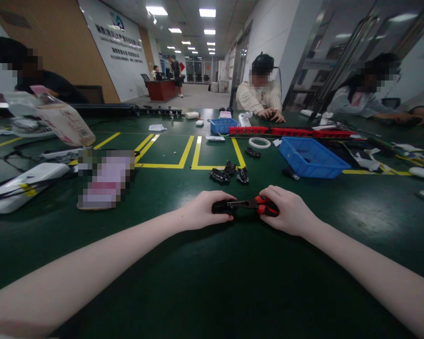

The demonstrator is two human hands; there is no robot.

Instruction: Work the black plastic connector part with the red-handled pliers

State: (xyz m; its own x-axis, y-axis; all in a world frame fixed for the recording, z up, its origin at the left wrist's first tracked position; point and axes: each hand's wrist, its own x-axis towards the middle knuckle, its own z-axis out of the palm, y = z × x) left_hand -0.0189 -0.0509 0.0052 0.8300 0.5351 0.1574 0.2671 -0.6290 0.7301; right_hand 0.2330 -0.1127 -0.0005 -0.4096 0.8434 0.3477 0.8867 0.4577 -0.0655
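Observation:
My right hand (286, 209) is closed around the red and black handles of a pair of long-nose pliers (246, 204). The plier jaws point left and meet a small black part (219, 206). That black part is gripped between the thumb and fingers of my left hand (201, 209); its exact kind is too dark to make out. Just beyond my hands lies a cluster of similar black parts (221, 175), with one more black piece (253, 152) farther off to the right.
A blue bin (314, 162) stands right of the black pieces, near a white ring (259, 142). At left are a phone (106, 181), a white power strip (28, 186) and a tilted bottle (65, 122). Co-workers sit around the table, one (259, 92) opposite me.

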